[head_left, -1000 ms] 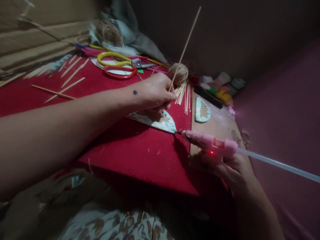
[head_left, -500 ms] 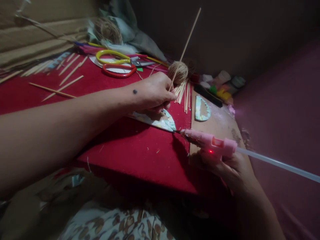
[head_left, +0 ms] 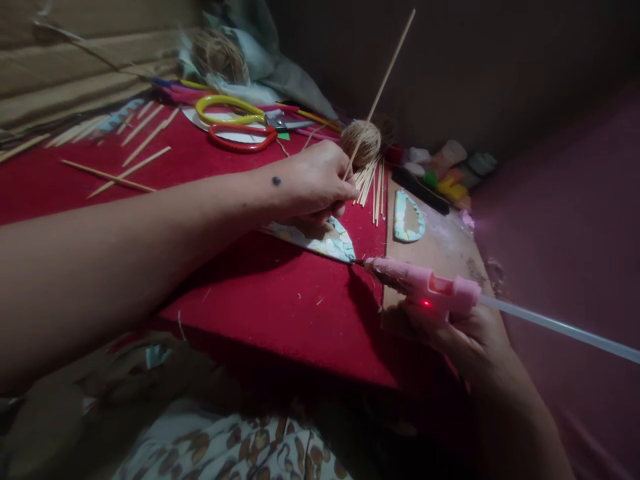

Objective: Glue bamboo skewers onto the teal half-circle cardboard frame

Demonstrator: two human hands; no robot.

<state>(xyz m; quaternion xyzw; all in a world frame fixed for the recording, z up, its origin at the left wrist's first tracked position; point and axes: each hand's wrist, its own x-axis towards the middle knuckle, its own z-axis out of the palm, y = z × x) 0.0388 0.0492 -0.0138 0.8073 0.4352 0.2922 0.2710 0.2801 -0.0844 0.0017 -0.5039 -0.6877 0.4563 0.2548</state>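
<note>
My left hand [head_left: 323, 180] is closed on a thin wooden stick [head_left: 387, 77], which slants up and to the right. Beneath that hand lies a curved, flat piece [head_left: 335, 243] covered in pale blue-green patterned material with a brown middle, partly hidden by the fingers. My right hand [head_left: 455, 333] grips a pink glue gun [head_left: 425, 283], its small red light on. The gun's nozzle meets or nearly meets the piece's right corner; I cannot tell if they touch. A long translucent glue stick [head_left: 560, 327] sticks out of the gun's rear.
On the red table [head_left: 280, 313] lie yellow-and-red-handled scissors [head_left: 240, 127], a twine ball [head_left: 361, 141] and several thin sticks [head_left: 370, 187]. A smaller half-round piece [head_left: 401, 217] rests on a brown board [head_left: 440, 243]. Cardboard [head_left: 100, 60] stands at the back left.
The whole view has shifted slightly, so everything appears a little further right. Both hands keep their grips, and the nozzle stays at the piece's corner.
</note>
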